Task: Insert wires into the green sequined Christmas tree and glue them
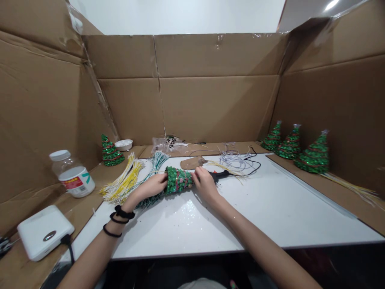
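Note:
A small green artificial Christmas tree lies on its side above the white board, with reddish trim wound around it. My left hand grips its left end, fingers closed and partly hidden behind it. At the other end, my right hand has its fingers pinched on the tree's tip. Just left of the tree lie a bundle of green-and-white wires and a bundle of yellow-and-white wires. A black-handled tool, perhaps a glue gun, rests behind my right hand.
Finished-looking trees stand at the right, and another tree at the left. A plastic jar, a white box with a cable and a white bowl sit left. Tangled wires lie at the back. Cardboard walls enclose the board.

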`<state>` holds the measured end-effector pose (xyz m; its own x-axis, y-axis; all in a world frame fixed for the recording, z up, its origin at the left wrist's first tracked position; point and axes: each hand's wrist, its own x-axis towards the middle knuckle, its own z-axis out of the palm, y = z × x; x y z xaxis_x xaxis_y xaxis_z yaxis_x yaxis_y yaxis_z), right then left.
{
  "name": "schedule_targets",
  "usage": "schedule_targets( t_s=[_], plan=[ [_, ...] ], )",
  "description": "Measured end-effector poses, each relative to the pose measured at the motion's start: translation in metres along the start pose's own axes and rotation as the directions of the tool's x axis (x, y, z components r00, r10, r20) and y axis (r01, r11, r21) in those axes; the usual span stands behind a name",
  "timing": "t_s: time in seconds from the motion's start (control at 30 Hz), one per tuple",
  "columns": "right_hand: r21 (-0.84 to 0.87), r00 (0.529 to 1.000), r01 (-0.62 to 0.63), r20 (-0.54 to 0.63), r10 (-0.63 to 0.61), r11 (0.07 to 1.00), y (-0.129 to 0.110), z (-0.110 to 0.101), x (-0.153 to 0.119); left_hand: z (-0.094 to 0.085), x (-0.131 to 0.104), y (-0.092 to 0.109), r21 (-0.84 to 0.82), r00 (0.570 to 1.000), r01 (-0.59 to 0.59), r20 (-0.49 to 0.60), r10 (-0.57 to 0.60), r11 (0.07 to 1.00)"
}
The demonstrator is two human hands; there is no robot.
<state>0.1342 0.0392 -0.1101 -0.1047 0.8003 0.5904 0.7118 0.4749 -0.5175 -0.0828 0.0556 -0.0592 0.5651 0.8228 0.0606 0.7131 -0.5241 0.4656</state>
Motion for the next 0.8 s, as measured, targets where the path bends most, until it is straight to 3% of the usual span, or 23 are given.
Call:
schedule_targets(
  t_s=[0.33, 0.8],
  plan=[
    [-0.04, 0.997, 0.069, 0.037, -0.067, 0.997, 0.0, 0.001, 0.0, 0.016, 0.005, 0.004, -0.084, 0.987, -0.073, -0.148, 0.06, 0.994],
    [-0.253, 0.99, 0.141, 0.05, -0.133, 0.957, -0.002, 0.0, 0.002, 0.018, 0.008, -0.003, -0.152, 0.997, -0.042, -0.077, 0.031, 0.988]
  ],
)
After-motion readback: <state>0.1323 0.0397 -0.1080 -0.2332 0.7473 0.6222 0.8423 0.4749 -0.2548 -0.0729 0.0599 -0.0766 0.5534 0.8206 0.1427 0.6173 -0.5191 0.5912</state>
